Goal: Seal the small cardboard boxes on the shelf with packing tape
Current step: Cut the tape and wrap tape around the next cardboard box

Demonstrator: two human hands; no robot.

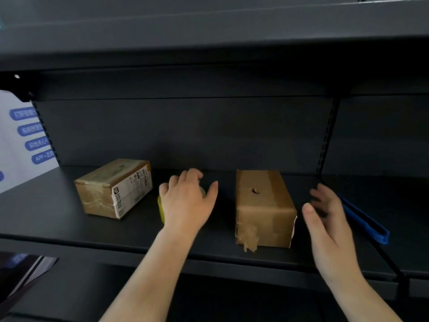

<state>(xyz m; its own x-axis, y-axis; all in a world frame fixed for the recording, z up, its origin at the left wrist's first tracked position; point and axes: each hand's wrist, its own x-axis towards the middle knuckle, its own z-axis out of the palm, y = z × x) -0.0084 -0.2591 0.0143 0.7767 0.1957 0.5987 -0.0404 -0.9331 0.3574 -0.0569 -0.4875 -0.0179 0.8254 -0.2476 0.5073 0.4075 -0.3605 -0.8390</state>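
hands at the shelf, tape under the left

the right hand (329, 219) hovers spread, empty, just right of the near box (263, 210), whose long axis runs front to back. the left hand (185, 201) cups over the yellowish tape roll (160, 206) between the two boxes; i cannot tell whether it grips. the other box (115, 188) sits left on the shelf (92, 231).

On your right you see a blue plastic thing (364, 219). It is long and flat and lies on the dark shelf board. Far to your left you see a white sign (21, 140) with blue word bubbles (30, 130) on it. A dark slotted post (327, 135) runs up the back wall.
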